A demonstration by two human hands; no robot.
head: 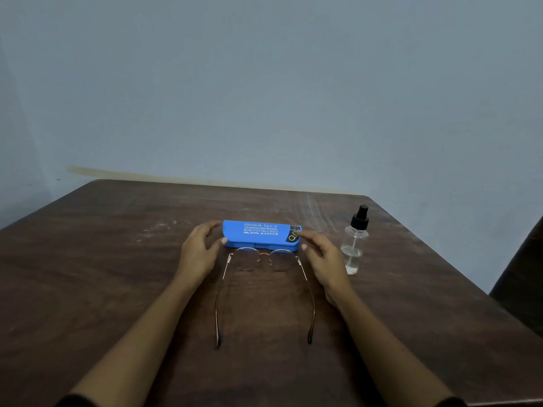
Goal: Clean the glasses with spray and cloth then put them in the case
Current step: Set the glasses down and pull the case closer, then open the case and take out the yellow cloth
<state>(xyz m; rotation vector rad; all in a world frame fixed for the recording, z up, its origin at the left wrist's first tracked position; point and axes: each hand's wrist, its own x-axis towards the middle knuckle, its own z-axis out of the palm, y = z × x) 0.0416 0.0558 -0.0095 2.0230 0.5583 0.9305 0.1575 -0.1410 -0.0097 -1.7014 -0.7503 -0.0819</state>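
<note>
Both open, left hand [199,251] and right hand [323,257] flank the case [258,234] on a scuffed table [111,274]; bluish wall [264,83].

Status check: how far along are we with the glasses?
Nothing looks done: glasses lie unfolded on the table, spray bottle stands untouched, no cloth in view. In hand: left hand and right hand at the ends of the closed blue case. Left: spraying, wiping, casing.
</note>
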